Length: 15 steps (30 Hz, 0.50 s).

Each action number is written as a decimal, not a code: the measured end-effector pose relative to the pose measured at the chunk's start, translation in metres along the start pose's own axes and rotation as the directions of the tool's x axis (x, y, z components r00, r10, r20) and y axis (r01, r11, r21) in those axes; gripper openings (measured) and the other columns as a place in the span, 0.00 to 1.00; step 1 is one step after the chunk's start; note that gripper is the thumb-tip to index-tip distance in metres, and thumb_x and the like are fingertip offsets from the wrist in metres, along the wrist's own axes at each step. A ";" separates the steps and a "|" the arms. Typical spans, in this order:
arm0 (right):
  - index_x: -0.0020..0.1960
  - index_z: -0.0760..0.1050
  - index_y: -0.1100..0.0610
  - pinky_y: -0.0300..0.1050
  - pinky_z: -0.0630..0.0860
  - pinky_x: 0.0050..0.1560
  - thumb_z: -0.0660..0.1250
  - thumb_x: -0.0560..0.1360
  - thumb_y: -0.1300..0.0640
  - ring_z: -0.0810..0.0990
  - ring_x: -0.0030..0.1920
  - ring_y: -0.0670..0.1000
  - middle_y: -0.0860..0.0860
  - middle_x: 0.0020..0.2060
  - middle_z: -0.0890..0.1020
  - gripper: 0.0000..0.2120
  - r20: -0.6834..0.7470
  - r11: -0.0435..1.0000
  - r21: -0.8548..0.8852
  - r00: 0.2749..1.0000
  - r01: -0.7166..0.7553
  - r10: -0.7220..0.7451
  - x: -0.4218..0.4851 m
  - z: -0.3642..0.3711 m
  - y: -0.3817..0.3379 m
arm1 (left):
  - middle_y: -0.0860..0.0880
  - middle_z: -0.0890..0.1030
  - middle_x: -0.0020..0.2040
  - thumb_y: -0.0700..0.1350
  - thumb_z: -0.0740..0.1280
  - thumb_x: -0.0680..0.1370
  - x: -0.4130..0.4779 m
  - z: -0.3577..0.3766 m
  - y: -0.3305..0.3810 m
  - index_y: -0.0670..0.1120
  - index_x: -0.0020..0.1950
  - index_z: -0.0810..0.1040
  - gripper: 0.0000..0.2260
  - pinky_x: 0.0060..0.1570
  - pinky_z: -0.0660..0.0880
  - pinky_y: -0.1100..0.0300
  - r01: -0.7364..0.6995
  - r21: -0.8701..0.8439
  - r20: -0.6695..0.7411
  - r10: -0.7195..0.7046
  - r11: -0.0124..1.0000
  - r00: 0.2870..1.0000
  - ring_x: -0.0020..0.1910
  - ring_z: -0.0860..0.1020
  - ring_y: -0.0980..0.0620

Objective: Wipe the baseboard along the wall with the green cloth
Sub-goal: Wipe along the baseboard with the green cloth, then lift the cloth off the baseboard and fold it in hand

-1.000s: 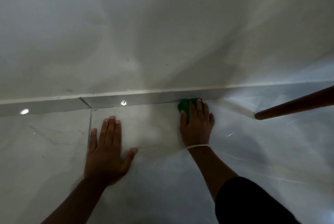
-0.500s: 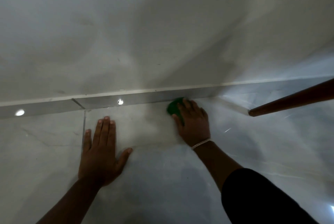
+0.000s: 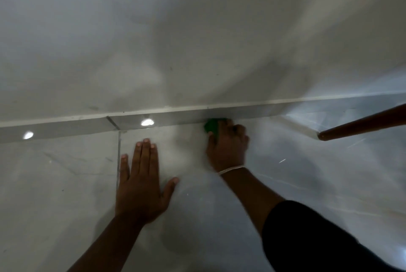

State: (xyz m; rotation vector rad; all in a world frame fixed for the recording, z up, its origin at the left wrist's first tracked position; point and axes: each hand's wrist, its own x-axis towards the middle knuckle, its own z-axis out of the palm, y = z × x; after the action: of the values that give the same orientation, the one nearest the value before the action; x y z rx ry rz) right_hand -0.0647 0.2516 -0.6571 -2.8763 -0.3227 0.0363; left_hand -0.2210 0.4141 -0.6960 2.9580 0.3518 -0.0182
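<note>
A glossy grey baseboard (image 3: 175, 119) runs left to right along the foot of the pale wall. My right hand (image 3: 228, 144) is closed over a green cloth (image 3: 212, 126) and presses it against the baseboard where it meets the floor. Most of the cloth is hidden under my fingers. A thin bracelet circles that wrist. My left hand (image 3: 141, 180) lies flat on the floor tile, fingers spread, palm down, well short of the baseboard and to the left of the cloth.
A brown wooden pole or furniture leg (image 3: 360, 125) slants in from the right edge, ending just above the floor near the baseboard. The floor (image 3: 55, 195) is shiny pale marble tile with a grout line beside my left hand. Ceiling lights reflect on the baseboard.
My right hand has slid the green cloth leftward along the baseboard and curled more tightly over it. My left hand stays flat on the floor.
</note>
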 end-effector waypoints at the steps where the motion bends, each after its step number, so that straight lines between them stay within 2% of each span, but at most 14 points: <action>1: 0.63 0.73 0.59 0.54 0.68 0.53 0.61 0.72 0.49 0.71 0.58 0.64 0.60 0.62 0.76 0.23 0.028 0.998 0.020 0.998 0.058 -0.059 -0.007 0.005 -0.021 | 0.39 0.55 0.82 0.69 0.50 0.76 0.000 0.001 -0.001 0.39 0.80 0.52 0.42 0.78 0.50 0.38 -0.002 0.003 -0.006 0.002 1.000 1.000 0.82 0.52 0.41; 4: 0.56 0.76 0.58 0.54 0.71 0.51 0.63 0.71 0.50 0.73 0.54 0.63 0.59 0.55 0.80 0.18 0.028 0.982 0.117 0.988 0.147 -0.152 -0.019 0.012 -0.068 | 0.39 0.54 0.82 0.66 0.49 0.78 0.001 0.001 -0.002 0.39 0.80 0.53 0.40 0.78 0.49 0.39 0.002 -0.016 -0.002 -0.002 1.000 1.000 0.81 0.51 0.42; 7: 0.54 0.79 0.59 0.53 0.75 0.51 0.64 0.73 0.52 0.75 0.52 0.63 0.59 0.50 0.82 0.14 0.077 0.962 0.218 0.979 0.166 -0.186 -0.011 -0.001 -0.069 | 0.40 0.53 0.82 0.61 0.48 0.78 -0.002 -0.002 -0.003 0.39 0.80 0.52 0.36 0.79 0.50 0.40 0.020 -0.065 0.038 -0.018 0.998 0.999 0.82 0.50 0.43; 9: 0.49 0.81 0.61 0.50 0.78 0.51 0.66 0.74 0.54 0.80 0.47 0.62 0.61 0.45 0.84 0.12 0.168 0.925 0.362 0.968 0.114 -0.185 0.000 -0.018 -0.056 | 0.44 0.46 0.82 0.60 0.45 0.79 0.004 -0.012 0.004 0.42 0.81 0.48 0.34 0.79 0.43 0.42 0.102 -0.138 0.120 -0.086 0.985 0.989 0.82 0.44 0.47; 10: 0.45 0.82 0.61 0.49 0.79 0.50 0.67 0.74 0.54 0.81 0.43 0.60 0.61 0.41 0.85 0.11 0.213 0.902 0.428 0.964 0.055 -0.160 0.004 -0.028 -0.050 | 0.45 0.44 0.82 0.59 0.44 0.81 0.010 -0.021 0.012 0.43 0.81 0.47 0.32 0.79 0.40 0.43 0.206 -0.242 0.198 -0.160 0.948 0.967 0.82 0.42 0.48; 11: 0.43 0.83 0.61 0.47 0.79 0.47 0.68 0.74 0.54 0.82 0.40 0.58 0.60 0.38 0.85 0.11 0.242 0.873 0.488 0.961 -0.002 -0.133 0.004 -0.036 -0.046 | 0.44 0.45 0.83 0.57 0.45 0.83 0.014 -0.035 0.021 0.44 0.81 0.50 0.29 0.79 0.40 0.44 0.365 -0.420 0.316 -0.243 0.831 0.917 0.82 0.44 0.47; 12: 0.42 0.83 0.61 0.46 0.78 0.45 0.69 0.73 0.54 0.81 0.38 0.56 0.59 0.37 0.85 0.10 0.247 0.841 0.540 0.963 -0.041 -0.111 -0.001 -0.045 -0.044 | 0.43 0.50 0.83 0.57 0.46 0.84 0.018 -0.055 0.031 0.44 0.80 0.55 0.27 0.80 0.43 0.43 0.534 -0.627 0.458 -0.287 0.566 0.842 0.82 0.49 0.45; 13: 0.44 0.84 0.60 0.45 0.78 0.45 0.70 0.73 0.54 0.81 0.38 0.54 0.58 0.38 0.85 0.10 0.234 0.810 0.583 0.967 -0.061 -0.096 -0.011 -0.054 -0.044 | 0.41 0.58 0.81 0.59 0.48 0.83 0.018 -0.074 0.040 0.44 0.78 0.61 0.28 0.80 0.48 0.43 0.599 -0.766 0.554 -0.232 0.235 0.799 0.81 0.56 0.43; 14: 0.47 0.84 0.58 0.44 0.78 0.46 0.71 0.72 0.53 0.81 0.40 0.53 0.56 0.41 0.87 0.09 0.218 0.777 0.626 0.972 -0.066 -0.093 -0.025 -0.064 -0.046 | 0.41 0.65 0.78 0.62 0.47 0.82 0.015 -0.088 0.048 0.44 0.77 0.64 0.31 0.79 0.55 0.44 0.579 -0.815 0.577 -0.163 -0.040 0.801 0.78 0.63 0.41; 15: 0.51 0.84 0.57 0.44 0.80 0.50 0.71 0.73 0.54 0.82 0.43 0.51 0.55 0.44 0.87 0.11 0.210 0.740 0.669 0.972 -0.068 -0.101 -0.040 -0.076 -0.050 | 0.40 0.72 0.75 0.66 0.47 0.80 0.010 -0.107 0.056 0.43 0.76 0.67 0.35 0.76 0.61 0.44 0.531 -0.814 0.567 -0.127 -0.234 0.814 0.74 0.69 0.41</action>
State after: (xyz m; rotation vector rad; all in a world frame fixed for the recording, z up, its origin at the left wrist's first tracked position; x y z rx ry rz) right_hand -0.1106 0.2712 -0.5711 -2.1344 -0.2984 0.4084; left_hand -0.1986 0.3795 -0.5822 1.0849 0.7187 -0.1609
